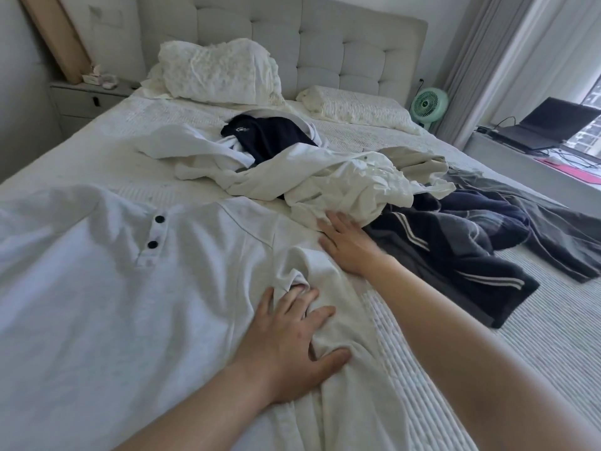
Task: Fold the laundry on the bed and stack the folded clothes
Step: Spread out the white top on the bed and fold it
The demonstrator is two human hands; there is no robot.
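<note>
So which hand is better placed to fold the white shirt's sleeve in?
Left, probably. The left hand already grips the bunched sleeve of the white henley shirt, while the right hand lies flat at the unfolded pile's edge.

daylight from window (588,125), right | soft shadows | wide-angle edge bending | sharp

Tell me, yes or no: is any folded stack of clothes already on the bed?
No: the white button shirt lies spread under both hands, and the other clothes lie in a loose, crumpled heap on the bed.
</note>
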